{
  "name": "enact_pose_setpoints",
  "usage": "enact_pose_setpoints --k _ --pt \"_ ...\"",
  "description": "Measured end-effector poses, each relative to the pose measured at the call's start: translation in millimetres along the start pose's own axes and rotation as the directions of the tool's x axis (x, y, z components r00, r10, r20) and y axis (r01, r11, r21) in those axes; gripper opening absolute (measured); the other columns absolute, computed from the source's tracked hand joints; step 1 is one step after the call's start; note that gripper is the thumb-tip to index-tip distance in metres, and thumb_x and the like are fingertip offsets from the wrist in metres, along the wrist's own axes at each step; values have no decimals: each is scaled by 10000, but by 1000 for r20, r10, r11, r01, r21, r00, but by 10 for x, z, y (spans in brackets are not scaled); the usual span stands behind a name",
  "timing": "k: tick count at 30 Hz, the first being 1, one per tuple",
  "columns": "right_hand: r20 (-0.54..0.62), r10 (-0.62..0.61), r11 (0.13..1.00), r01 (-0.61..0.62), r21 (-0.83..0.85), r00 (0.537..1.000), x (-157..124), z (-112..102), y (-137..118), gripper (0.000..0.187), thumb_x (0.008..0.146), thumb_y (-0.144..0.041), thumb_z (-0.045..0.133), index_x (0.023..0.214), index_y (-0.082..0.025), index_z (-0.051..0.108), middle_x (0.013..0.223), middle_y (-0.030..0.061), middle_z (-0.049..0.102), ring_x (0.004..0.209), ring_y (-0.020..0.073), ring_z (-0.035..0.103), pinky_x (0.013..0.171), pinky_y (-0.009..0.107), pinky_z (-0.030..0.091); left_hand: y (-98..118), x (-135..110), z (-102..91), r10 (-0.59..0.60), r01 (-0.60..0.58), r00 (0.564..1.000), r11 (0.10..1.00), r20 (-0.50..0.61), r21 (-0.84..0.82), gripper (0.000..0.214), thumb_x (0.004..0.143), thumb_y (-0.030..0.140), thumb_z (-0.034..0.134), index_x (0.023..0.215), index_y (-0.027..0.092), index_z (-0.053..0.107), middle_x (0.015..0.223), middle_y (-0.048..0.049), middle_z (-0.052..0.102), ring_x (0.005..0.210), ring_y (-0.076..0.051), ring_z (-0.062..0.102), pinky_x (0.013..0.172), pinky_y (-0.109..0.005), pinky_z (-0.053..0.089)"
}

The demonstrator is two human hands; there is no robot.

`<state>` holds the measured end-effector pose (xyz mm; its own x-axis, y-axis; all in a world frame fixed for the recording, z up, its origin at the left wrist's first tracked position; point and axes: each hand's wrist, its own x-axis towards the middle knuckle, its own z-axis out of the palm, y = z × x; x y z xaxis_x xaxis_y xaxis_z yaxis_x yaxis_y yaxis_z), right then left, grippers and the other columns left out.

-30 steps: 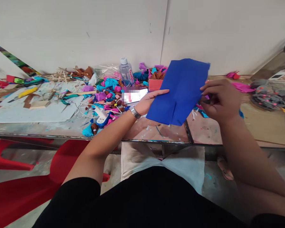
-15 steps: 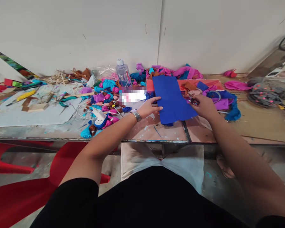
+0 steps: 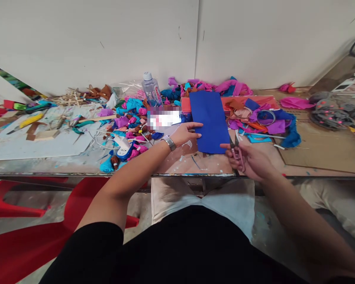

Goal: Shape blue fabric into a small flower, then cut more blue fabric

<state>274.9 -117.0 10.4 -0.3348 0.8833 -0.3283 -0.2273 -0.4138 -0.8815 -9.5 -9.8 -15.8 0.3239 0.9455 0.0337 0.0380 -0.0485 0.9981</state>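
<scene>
A dark blue sheet (image 3: 212,122), paper or thin fabric, lies in front of me on the bench. My left hand (image 3: 187,134), a watch at its wrist, rests at the sheet's left edge with fingers stretched out and tips on it. Near the lower right corner is my right hand (image 3: 253,159), wrapped around small scissors (image 3: 237,154) with pinkish handles. Their dark blades point up and away from me. Behind the sheet, a stack of orange-red sheets (image 3: 245,101) is partly covered.
Colourful fabric scraps (image 3: 263,118) pile up at right, around a roll of tape (image 3: 266,117). Left are a phone (image 3: 173,118), a water bottle (image 3: 151,90), a power strip (image 3: 126,150) and pliers (image 3: 83,125). Red chairs (image 3: 85,201) stand below. Another person's trouser leg (image 3: 334,201) shows at right.
My right hand has moved from the sheet's right edge down towards me, and the scissors now show clearly. The sheet's lower right corner has changed from a slanted point to a straighter edge.
</scene>
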Motion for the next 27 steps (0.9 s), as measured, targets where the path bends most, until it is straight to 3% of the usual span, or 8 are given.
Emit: enact_pose_setpoints --k 4,8,11,16,19,23,27 --pt "9 18 984 -19 178 1000 -257 247 279 196 923 -384 716 1039 -228 748 920 30 597 686 140 502 537 264 467 -27 11 -8 10 -11 1000 1000 28 21 422 756 162 849 1176 155 815 1156 -84 793 929 -145 685 971 -356 566" --pt "41 10 966 -20 257 999 -390 310 419 189 935 -359 765 1080 -238 756 924 18 583 710 131 522 568 256 491 -50 16 -21 -3 4 999 1000 43 -14 428 785 137 785 1212 167 803 1130 -69 781 811 -101 646 812 -277 559" --pt "96 63 965 -85 246 993 -438 308 471 260 912 -422 808 1086 -234 762 930 23 605 729 145 575 608 280 542 -34 4 -9 -39 41 998 997 40 -63 460 796 123 757 1253 171 777 1145 -70 763 766 -89 637 754 -263 561" --pt "92 129 936 -152 319 987 -464 345 524 291 956 -481 745 1090 -224 763 786 -6 525 565 104 413 445 226 385 59 -44 31 -53 56 998 991 24 -123 514 781 116 795 1288 174 742 1182 -91 754 870 -129 683 787 -276 585" --pt "73 163 893 -178 412 984 -483 406 534 227 993 -401 687 1068 -202 768 840 21 548 620 117 444 495 237 451 83 -54 38 -27 28 1000 991 4 -129 492 758 61 779 1239 160 762 1148 -82 766 872 -124 677 813 -274 579" --pt "36 115 884 -118 453 993 -509 472 528 210 1000 -317 693 1137 -182 777 885 20 542 684 113 478 548 216 503 43 -30 22 -80 80 997 989 5 -122 397 793 101 764 1187 132 799 1011 -72 775 734 -91 620 760 -280 552" --pt "55 59 905 -76 418 997 -515 465 529 248 986 -257 726 1212 -162 766 903 9 562 713 95 514 587 193 529 10 -13 7 -70 72 997 991 23 -110 461 733 210 897 1183 143 815 1152 -104 782 908 -148 677 909 -360 573"
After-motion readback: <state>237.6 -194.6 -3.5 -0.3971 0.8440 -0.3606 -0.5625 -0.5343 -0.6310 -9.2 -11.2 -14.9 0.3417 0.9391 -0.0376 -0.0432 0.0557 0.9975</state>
